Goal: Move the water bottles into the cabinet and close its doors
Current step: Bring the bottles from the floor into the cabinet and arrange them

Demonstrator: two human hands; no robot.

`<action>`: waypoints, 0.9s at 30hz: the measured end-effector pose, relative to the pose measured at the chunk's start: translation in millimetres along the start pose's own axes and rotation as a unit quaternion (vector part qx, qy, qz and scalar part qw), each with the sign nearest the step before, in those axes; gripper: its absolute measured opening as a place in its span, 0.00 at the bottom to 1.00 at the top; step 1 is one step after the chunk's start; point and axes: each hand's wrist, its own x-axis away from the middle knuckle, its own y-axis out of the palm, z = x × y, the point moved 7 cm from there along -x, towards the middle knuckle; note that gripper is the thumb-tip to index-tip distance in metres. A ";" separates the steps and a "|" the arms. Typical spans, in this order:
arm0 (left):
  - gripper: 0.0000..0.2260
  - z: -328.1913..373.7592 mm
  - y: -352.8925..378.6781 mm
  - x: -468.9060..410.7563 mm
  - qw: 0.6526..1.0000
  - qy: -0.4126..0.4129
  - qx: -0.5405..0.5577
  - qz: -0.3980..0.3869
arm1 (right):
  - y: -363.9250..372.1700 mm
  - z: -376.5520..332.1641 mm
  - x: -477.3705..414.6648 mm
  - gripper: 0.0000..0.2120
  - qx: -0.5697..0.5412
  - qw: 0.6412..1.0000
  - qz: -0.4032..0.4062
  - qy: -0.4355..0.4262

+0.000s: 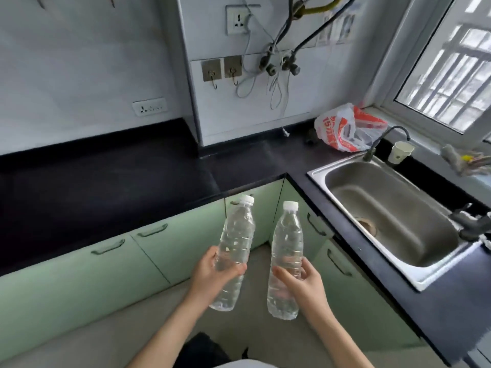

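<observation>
I hold two clear water bottles with white caps in front of the corner of the counter. My left hand [210,274] grips the left bottle [236,235] around its lower half. My right hand [303,281] grips the right bottle [288,240] at mid-height. Both bottles stand roughly upright, leaning slightly away from me, and do not touch each other. Behind them run the pale green cabinet doors [186,243] under the black counter, all shut, with metal handles.
A black countertop [106,187] wraps the corner. A steel sink [393,219] with a faucet lies to the right. A red-and-white plastic bag [345,128] and a paper cup [400,152] sit near the window. Cables and hooks hang on the wall.
</observation>
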 end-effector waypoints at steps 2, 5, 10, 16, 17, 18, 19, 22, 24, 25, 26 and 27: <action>0.13 -8.0 -0.4 23.3 0.999 -0.011 0.014 0.045 | 0.5 2.7 4.2 0.12 0.017 0.999 -0.037 0.006; 0.17 -8.5 -6.9 58.0 0.993 -0.018 0.057 0.102 | 11.4 -1.8 10.0 0.10 0.047 0.994 -0.098 -0.001; 0.13 -11.3 -48.7 117.1 0.973 -0.018 0.093 0.209 | 55.2 -23.3 29.2 0.09 0.073 0.979 -0.188 -0.039; 0.17 -34.6 -110.3 202.4 0.933 -0.030 0.114 0.341 | 126.1 -34.1 81.8 0.09 0.080 0.949 -0.298 -0.062; 0.18 -44.4 -119.4 218.6 0.925 -0.040 0.120 0.359 | 139.0 -30.4 93.2 0.09 0.087 0.944 -0.313 -0.063; 0.19 -55.9 -128.3 236.1 0.915 -0.051 0.126 0.379 | 152.3 -25.1 105.0 0.09 0.096 0.937 -0.329 -0.066; 0.21 -70.2 -137.2 254.0 0.904 -0.061 0.131 0.403 | 165.9 -18.2 118.4 0.09 0.106 0.930 -0.346 -0.068; 0.23 -115.1 -155.8 317.7 0.862 -0.090 0.166 0.471 | 208.0 12.8 167.3 0.10 0.149 0.897 -0.412 -0.062; 0.20 -143.2 -162.0 363.5 0.832 -0.109 0.200 0.505 | 234.4 37.2 203.2 0.10 0.176 0.875 -0.449 -0.052; 0.21 -157.2 -166.3 389.3 0.816 -0.116 0.215 0.523 | 250.0 49.0 225.2 0.11 0.191 0.861 -0.469 -0.047; 0.22 -170.7 -171.7 415.5 0.802 -0.124 0.226 0.540 | 266.1 60.8 248.4 0.12 0.204 0.846 -0.490 -0.047; 0.23 -186.3 -179.3 446.2 0.784 -0.128 0.235 0.560 | 285.0 72.9 278.5 0.12 0.214 0.829 -0.514 -0.047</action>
